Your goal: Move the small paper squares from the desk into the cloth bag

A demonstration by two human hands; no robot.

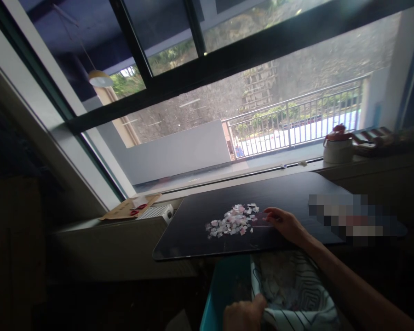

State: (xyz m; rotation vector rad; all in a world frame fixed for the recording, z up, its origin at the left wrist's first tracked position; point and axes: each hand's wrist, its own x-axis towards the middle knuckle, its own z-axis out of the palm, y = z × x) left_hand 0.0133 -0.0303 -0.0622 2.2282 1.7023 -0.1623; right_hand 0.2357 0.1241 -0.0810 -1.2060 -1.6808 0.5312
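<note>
On a dark tabletop [189,230] lies a heap of small white and pinkish pieces [232,220], like bits of paper or labels. My right hand [288,225] is just right of the heap, fingertips brought together in a pinch. A faint pinkish, see-through bit shows by those fingertips, too blurred to name. Below the table's front edge, a white bag with dark stripes [307,317] hangs open, pale pieces [279,285] inside it. My left hand [243,315] is closed on the bag's near left rim. Behind that hand stands a teal bin [215,289], partly hidden by the bag.
A window with a sill runs behind the table. On the sill stand a pale jug with a red lid [338,145] and some striped items [374,138]. At left lie a cardboard sheet [131,208] and a white ridged box [157,212]. A blurred-out patch covers the table's right end.
</note>
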